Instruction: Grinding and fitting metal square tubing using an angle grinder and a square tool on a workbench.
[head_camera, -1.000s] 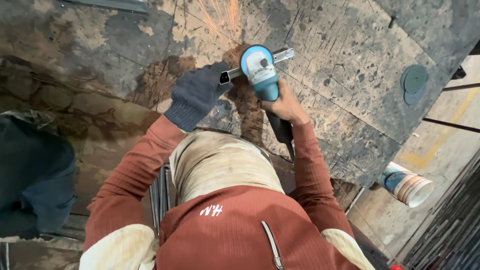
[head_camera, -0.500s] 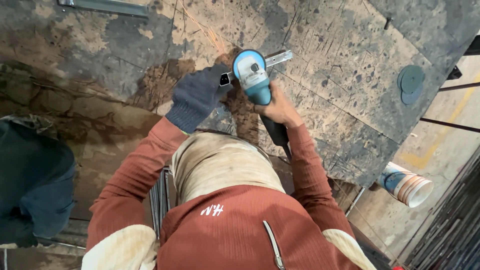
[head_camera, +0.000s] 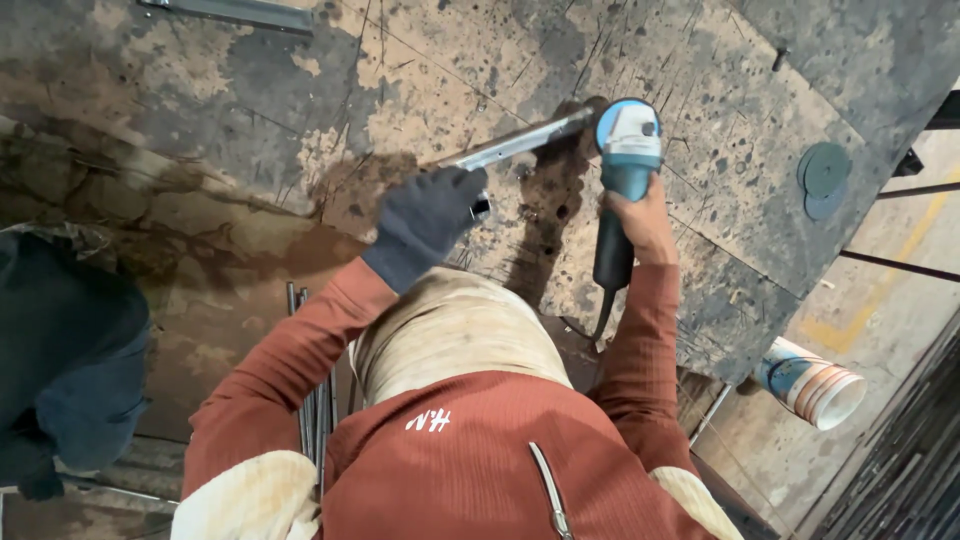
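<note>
Scarred steel workbench: gloved left hand clamps stiff metal bar; right hand grips heavy angle grinder mid-body.

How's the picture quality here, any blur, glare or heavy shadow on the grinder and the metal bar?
Head view: grinder and gloved left hand look sharp, no motion blur; the metal bar catches a bright sheen but isn't blown out; soft, even light, with a dark shadow on the worktop below the grinder; wide-angle lens bends the edges.
</note>
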